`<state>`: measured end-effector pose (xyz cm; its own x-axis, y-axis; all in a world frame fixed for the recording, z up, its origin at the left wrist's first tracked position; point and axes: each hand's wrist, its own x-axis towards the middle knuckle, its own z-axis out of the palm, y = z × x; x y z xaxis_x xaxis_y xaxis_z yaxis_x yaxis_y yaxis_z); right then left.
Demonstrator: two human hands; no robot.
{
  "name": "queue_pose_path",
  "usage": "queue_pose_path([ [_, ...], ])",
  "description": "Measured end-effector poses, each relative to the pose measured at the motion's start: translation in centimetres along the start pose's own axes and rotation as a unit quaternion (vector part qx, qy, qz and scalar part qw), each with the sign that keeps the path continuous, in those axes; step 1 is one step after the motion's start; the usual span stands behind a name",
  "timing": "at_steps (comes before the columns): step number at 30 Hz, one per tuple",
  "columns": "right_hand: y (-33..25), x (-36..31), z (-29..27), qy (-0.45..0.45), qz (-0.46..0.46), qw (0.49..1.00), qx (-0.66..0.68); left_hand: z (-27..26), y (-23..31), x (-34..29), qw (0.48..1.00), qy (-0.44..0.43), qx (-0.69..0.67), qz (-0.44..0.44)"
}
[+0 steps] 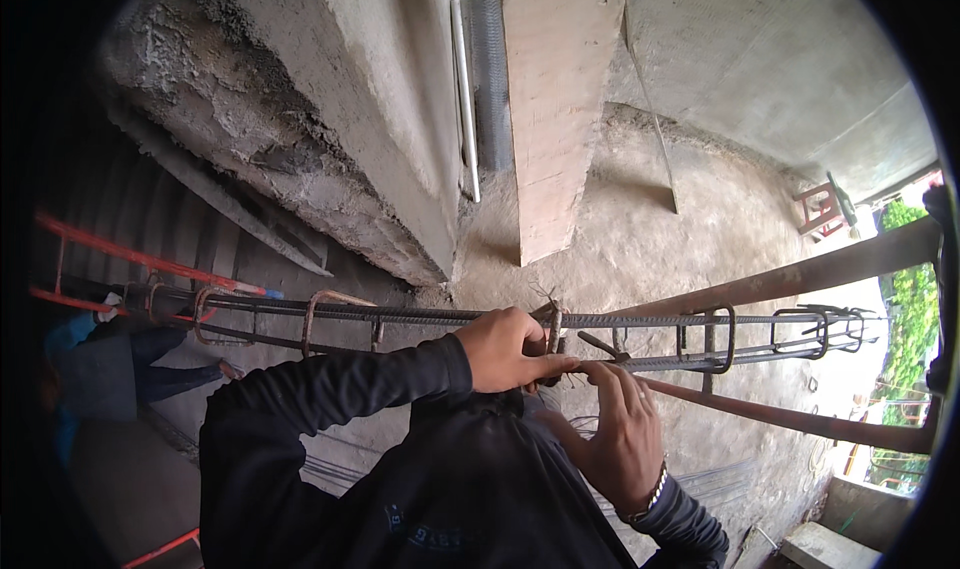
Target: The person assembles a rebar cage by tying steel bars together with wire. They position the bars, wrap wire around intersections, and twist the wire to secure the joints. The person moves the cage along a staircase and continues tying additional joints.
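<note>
A long rebar cage [425, 317] of ribbed steel bars and bent stirrups runs across in front of me at waist height. My left hand [503, 351] is closed over the bars, thumb and fingers around the lower part of a rusty stirrup [557, 331]; some fingertips are hidden. Thin tie wire [546, 297] sticks up beside that stirrup. Just to the right, my right hand [618, 431] has its fingers bent together at the lower bars, close to the left thumb. What it pinches is too small to tell. A short dark rod [600, 346] slants above the right fingers.
Rusty pipes [780, 281] extend right beneath the cage. A tall board [550, 109] and a white pipe [465, 99] stand ahead beside a rough concrete beam [270, 119]. Below left are a person [110, 369] and an orange-red ladder [150, 262]. A small stool [825, 207] stands far right.
</note>
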<state>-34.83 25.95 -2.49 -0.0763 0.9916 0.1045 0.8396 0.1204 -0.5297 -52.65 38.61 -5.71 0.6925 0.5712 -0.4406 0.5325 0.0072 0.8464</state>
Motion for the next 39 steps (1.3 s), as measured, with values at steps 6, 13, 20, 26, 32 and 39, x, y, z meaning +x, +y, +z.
queue_pose_path([
  [6, -1.8, -3.9, 1.9, -0.029, 0.036, 0.996, -0.072, 0.7, -0.9, -0.1, 0.998, 0.003, -0.057, 0.001],
  [13, -2.3, -2.2, -0.1, -0.092, -0.084, 0.986, -0.115, 1.0, -1.1, -0.5, 0.998, 0.031, -0.046, 0.026],
  [20, -1.8, 3.7, -4.0, -0.137, -0.159, 0.968, -0.136, 1.2, -1.1, -0.8, 0.997, 0.057, -0.006, 0.044],
  [26, 1.0, 6.7, -5.4, -0.21, -0.074, 0.973, -0.061, 1.0, -1.0, -1.4, 0.999, 0.043, -0.012, 0.027],
  [32, 1.9, 6.5, -5.9, -0.208, -0.092, 0.971, -0.076, 1.6, -1.4, -1.0, 0.991, 0.096, 0.041, 0.081],
  [39, -1.4, 5.5, -6.7, -0.19, -0.195, 0.943, -0.19, 2.1, -1.6, -2.9, 0.981, 0.105, 0.082, 0.139],
])
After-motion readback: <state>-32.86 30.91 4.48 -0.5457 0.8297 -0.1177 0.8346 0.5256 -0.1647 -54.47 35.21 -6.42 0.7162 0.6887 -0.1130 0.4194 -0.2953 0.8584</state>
